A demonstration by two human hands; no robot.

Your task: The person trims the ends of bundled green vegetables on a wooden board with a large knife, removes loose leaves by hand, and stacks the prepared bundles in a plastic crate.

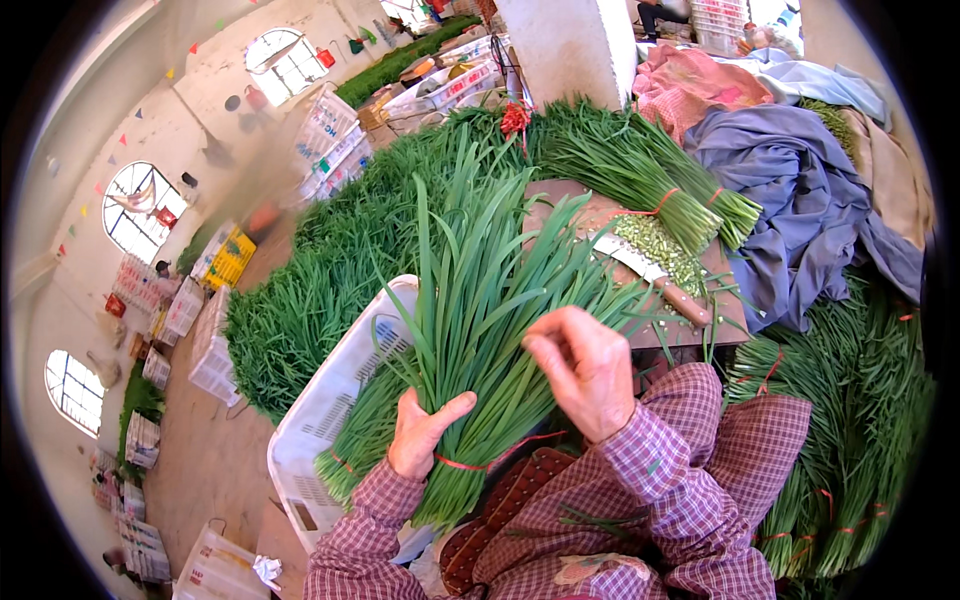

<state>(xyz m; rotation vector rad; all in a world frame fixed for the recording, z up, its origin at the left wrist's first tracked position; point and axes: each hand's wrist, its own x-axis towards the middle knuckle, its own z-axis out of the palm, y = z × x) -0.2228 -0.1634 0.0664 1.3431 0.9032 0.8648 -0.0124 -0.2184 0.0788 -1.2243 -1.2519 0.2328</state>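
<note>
- Over your lap, at the near right side of the white plastic crate (300,455): the garlic-chive bundle (500,390), stems toward you, leaves fanned up and away.
- Your left hand (425,430): grasping the bundle low from its left side, thumb laid over the stems; fingers mostly hidden behind them.
- Your right hand (590,375): raised at the bundle's right side, fingers curled toward the thumb. Cannot tell whether a leaf is pinched there.
- Red tie (490,467): across the lower stems, one end trailing right; knot not made out.
- Step in hand, as I judge it: left steadies, right tends the leaves.
- Next move probably calls for a firm left hold, stems kept even, and a light right-hand touch; the long leaves look easily bent.
- Ahead to your right: wooden-handled knife (645,272) on the cutting board (733,308), beside chopped stem bits (660,250) and tied bundles (670,205). Mind that blade when reaching across.
</note>
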